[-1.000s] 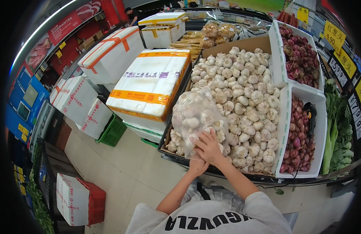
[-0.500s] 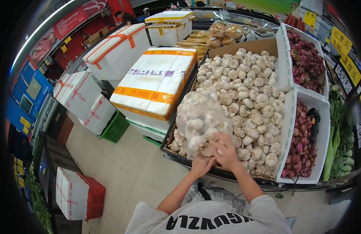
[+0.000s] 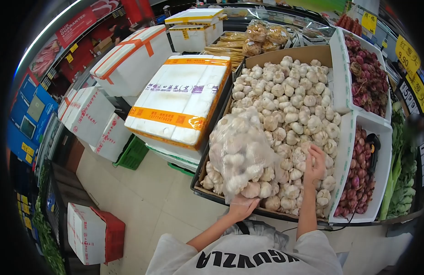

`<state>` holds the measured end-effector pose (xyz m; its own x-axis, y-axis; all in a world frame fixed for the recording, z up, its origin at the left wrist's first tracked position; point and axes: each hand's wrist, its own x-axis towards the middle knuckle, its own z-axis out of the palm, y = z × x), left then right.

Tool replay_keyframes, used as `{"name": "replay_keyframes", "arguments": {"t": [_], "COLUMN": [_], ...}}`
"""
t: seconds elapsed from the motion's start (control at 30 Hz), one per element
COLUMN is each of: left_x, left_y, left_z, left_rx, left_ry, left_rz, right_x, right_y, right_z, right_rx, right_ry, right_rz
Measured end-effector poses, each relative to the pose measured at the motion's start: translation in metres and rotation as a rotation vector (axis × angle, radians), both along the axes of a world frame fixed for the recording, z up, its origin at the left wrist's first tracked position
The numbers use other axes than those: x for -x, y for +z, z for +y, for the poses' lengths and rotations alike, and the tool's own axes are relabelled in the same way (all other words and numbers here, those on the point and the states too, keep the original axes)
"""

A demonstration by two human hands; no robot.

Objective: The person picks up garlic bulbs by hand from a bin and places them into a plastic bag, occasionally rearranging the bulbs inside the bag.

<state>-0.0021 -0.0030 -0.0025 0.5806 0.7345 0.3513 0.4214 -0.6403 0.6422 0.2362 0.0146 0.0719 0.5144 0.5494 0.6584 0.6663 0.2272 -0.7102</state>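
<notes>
A clear plastic bag (image 3: 237, 149) full of garlic bulbs rests on the near left part of the garlic bin. My left hand (image 3: 242, 207) is at the bag's lower edge, its fingers partly hidden beneath a bulb and the plastic. Over the loose garlic (image 3: 292, 107), right of the bag, my right hand (image 3: 315, 166) is raised with its fingers apart and nothing visible in them. A cardboard liner (image 3: 308, 54) shows behind the garlic heap.
White foam boxes (image 3: 177, 91) are stacked left of the bin. To the right stand foam trays of shallots (image 3: 358, 178) and red onions (image 3: 367, 75), then leafy greens (image 3: 402, 183). A red crate (image 3: 115, 236) is on the floor.
My right hand has moved away from the bag's opening to the right, over the loose garlic, and its fingers have spread. My left hand has shifted slightly right, still at the bag.
</notes>
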Motion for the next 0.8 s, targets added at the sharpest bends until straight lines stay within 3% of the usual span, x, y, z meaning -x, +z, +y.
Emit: {"name": "replay_keyframes", "arguments": {"t": [0.23, 0.43, 0.57, 0.63, 0.8], "left_x": [-0.001, 0.004, 0.002, 0.000, 0.003], "left_y": [0.003, 0.012, 0.017, 0.011, -0.003], "left_z": [0.000, 0.005, 0.012, 0.012, 0.005], "left_rx": [0.004, 0.411, 0.405, 0.244, 0.171], "left_ry": [-0.020, -0.252, -0.333, -0.322, -0.296], "left_rz": [-0.023, 0.069, 0.088, -0.022, -0.027], "right_x": [-0.027, -0.031, -0.024, -0.023, -0.015], "right_y": [-0.025, -0.018, -0.007, -0.004, 0.008], "right_z": [0.008, 0.016, 0.029, 0.035, 0.048], "right_rx": [0.025, 0.146, 0.200, 0.244, 0.417], "right_ry": [-0.068, -0.124, -0.153, -0.170, -0.140], "right_rz": [0.177, 0.143, 0.136, 0.075, -0.082]}}
